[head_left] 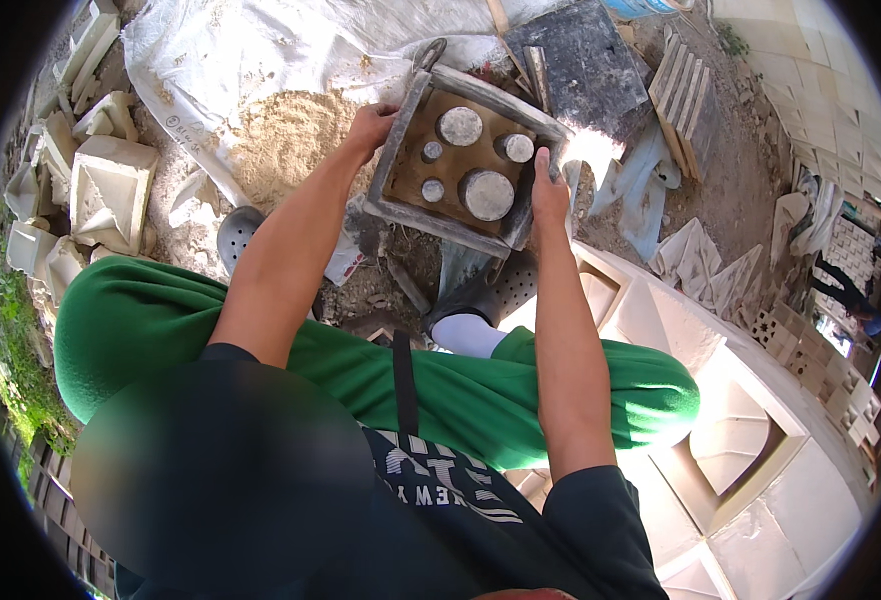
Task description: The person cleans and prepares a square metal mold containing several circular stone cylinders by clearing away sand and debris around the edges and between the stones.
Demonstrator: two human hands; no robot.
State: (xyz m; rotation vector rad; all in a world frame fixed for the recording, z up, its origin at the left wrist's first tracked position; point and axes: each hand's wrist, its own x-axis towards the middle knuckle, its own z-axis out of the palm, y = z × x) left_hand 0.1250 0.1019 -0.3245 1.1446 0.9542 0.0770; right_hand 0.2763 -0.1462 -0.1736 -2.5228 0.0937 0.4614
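A square grey box mould (388, 207) is held between my two hands, a little tilted. Several round grey cylinders, large and small, stand up from its brown floor; one large cylinder (487, 195) is near the right front corner. My left hand (373, 130) grips the left wall near the far corner, its fingers partly hidden behind the wall. On the right wall is my right hand (551, 192), its thumb up along the rim and its other fingers mostly hidden. A loop-shaped handle (430, 54) sticks out at the far left corner. I cannot tell whether the box touches the ground.
Pale sand (286, 140) lies on a white sheet (251, 50) to the left. Cast pale blocks (111, 190) are piled at far left. A dark board (581, 75) and wooden slats (679, 100) lie beyond. Large white moulded blocks (761, 520) stand beside my right leg. A person (851, 295) is at far right.
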